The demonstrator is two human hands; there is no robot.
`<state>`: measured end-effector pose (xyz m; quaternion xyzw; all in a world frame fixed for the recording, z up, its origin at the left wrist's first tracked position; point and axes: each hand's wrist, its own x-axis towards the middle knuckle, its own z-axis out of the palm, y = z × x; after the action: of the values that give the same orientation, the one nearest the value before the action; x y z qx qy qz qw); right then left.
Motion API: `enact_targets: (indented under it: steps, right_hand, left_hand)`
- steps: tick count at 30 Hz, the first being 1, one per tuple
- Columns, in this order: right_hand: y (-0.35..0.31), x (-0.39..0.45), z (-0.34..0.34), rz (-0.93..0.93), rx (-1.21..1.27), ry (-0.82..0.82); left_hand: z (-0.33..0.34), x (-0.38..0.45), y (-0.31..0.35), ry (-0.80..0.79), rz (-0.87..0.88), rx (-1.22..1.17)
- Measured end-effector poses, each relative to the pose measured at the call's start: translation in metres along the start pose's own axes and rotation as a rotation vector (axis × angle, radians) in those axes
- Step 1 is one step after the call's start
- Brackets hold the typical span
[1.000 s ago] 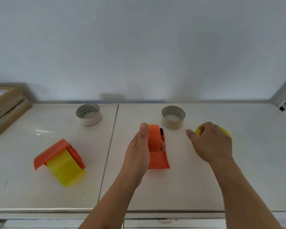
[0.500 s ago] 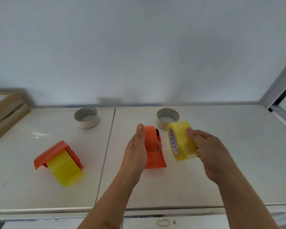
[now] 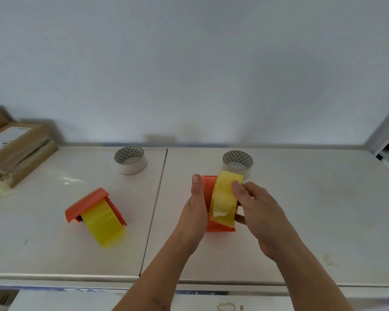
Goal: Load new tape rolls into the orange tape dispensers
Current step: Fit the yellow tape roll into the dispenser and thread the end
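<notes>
Head view: looking down at a white surface (image 3: pixel 301 221) against a pale wall, both bare forearms reaching in from below.
Left hand (image 3: pixel 194 212): wrapped around the left side of an orange dispenser (image 3: pixel 219 227), thumb pointing up along its edge — closed on it, holding it upright on the surface.
Right hand (image 3: pixel 256 212): clamped on a yellow roll (image 3: pixel 225 198), fingertips on the top of its outer face, thumb underneath.
Yellow roll: standing on edge, pressed against the right side of the held dispenser, and covering most of it; whether it is seated on the hub I cannot tell.
Tape end: a small loose flap shows on the roll's front face, low down.
Second dispenser (image 3: pixel 85 203): lying to the left across the seam in the surface, well apart from the hands, already holding a yellow roll (image 3: pixel 102 223) that sticks out toward the near edge.
Cores: two pale, nearly spent rolls at the back — one (image 3: pixel 131 161) left of the seam, one (image 3: pixel 238 161) just behind the held dispenser.
Far left: brown cardboard packages (image 3: pixel 16 147) stacked at the edge of the surface by the wall.
Seam: a thin line divides the surface into two panels, running just left of the left forearm.
</notes>
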<state>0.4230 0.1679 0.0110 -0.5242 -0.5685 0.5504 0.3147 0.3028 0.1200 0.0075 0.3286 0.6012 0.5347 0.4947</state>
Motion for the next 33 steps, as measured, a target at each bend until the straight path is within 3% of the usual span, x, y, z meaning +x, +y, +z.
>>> enact_targets:
  steps: [7,11,15,17,21,24,28,33]
  right_hand:
    - [-0.012,0.005,-0.001,0.012,0.065,-0.166]
    - [-0.007,0.005,0.008,-0.021,-0.103,-0.182]
    - [-0.002,0.001,0.006,-0.002,-0.120,-0.131]
    - [0.002,-0.003,-0.009,-0.125,-0.193,-0.060]
    - [0.000,-0.011,-0.034,-0.374,-0.514,-0.371]
    - [0.006,-0.001,-0.029,-0.626,-0.714,-0.326]
    - [0.002,0.010,-0.022,-0.714,-0.634,-0.256]
    - [-0.011,0.015,-0.015,-0.514,-0.318,-0.259]
  left_hand:
    - [-0.007,0.002,-0.008,-0.039,-0.011,-0.006]
    - [-0.011,0.004,-0.015,-0.060,0.003,-0.084]
    - [-0.014,0.006,-0.022,-0.100,0.016,-0.102]
    - [-0.015,0.007,-0.023,-0.091,0.014,-0.094]
    - [-0.017,0.009,-0.023,-0.085,-0.009,-0.085]
    - [-0.014,0.006,-0.021,-0.103,-0.014,-0.089]
    - [-0.013,0.005,-0.027,-0.091,-0.015,-0.052]
    - [-0.012,0.001,-0.026,-0.025,-0.020,0.018]
